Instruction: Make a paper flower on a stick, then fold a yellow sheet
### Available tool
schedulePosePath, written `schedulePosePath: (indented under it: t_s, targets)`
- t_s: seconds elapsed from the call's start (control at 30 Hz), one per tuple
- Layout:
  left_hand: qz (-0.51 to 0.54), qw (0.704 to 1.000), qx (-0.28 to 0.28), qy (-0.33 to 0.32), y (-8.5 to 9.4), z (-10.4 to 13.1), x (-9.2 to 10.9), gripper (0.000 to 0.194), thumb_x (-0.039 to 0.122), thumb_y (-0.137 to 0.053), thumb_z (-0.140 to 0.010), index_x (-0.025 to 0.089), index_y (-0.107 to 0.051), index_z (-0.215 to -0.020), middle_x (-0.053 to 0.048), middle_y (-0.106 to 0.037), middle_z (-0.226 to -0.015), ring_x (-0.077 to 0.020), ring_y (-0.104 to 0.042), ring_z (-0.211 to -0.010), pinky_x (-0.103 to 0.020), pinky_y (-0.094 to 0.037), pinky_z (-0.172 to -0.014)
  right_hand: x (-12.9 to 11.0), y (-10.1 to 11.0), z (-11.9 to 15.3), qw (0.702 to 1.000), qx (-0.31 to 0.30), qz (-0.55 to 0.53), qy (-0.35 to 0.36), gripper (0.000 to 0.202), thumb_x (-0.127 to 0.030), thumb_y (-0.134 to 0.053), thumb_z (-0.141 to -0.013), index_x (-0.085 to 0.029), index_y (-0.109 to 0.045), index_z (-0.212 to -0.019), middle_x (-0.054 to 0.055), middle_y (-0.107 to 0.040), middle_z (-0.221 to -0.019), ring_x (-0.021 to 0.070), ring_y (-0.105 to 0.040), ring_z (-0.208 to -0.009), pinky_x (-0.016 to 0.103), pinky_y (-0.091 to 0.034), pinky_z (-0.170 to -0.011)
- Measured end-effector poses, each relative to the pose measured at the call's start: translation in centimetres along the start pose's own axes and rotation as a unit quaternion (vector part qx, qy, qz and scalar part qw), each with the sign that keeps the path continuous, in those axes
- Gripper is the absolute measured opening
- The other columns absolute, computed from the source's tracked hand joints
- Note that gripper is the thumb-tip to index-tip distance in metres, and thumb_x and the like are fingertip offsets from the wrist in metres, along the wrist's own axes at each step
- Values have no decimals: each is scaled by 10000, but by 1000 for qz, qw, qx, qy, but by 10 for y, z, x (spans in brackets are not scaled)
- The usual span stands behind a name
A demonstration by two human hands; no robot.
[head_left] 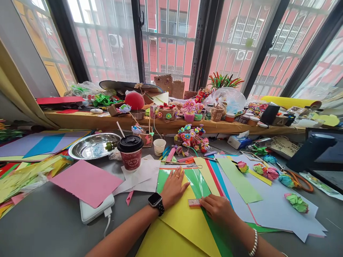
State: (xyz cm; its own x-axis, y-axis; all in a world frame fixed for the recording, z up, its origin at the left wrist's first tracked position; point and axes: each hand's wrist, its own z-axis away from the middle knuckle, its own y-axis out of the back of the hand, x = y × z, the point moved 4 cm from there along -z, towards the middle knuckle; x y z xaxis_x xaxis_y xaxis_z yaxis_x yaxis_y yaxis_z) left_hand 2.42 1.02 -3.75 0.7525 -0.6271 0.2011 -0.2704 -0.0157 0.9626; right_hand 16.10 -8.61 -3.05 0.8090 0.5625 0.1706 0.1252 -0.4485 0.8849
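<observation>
A large yellow paper [184,228] with a diagonal folded edge lies over a glossy green sheet [197,180]. My left hand [174,185], with a black watch on its wrist, rests flat on the yellow paper near its top, fingers stretched out. My right hand [217,208] pinches the right end of a short clear pinkish ruler [194,202], which lies across the yellow paper's right edge. The right fingertips cover the ruler's right end.
A lidded red cup [130,157] and steel tray [77,149] stand at the left, near pink paper [87,182] over a white power bank [93,212]. Right are white sheets [273,203], paper flowers [297,202], orange-handled scissors [302,181] and a dark bottle [311,151].
</observation>
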Motion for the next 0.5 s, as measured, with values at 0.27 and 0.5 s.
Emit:
schedulePosePath:
  t_s: [0.27,0.5]
  targets:
    - [-12,1000,-25,12,1,0,3,557,407,-294,-850,45,-310,-1274,-177,-266,-1359,-253,-210,-1261,-425,-192,-1020,-23,20,34,997,66,-24,43,322,-94,-285,-868,-115,-605,-883,76,-663,-720,148,-614,-642,246,-498,-561]
    - [-6,1000,-17,10,2,1,3,545,419,-280,-846,79,-321,-1270,-155,-271,-1362,-247,-219,-1258,-429,-192,-1017,-36,35,56,994,90,-24,49,316,-83,-289,-856,-141,-592,-922,74,-683,-752,156,-641,-685,242,-522,-598]
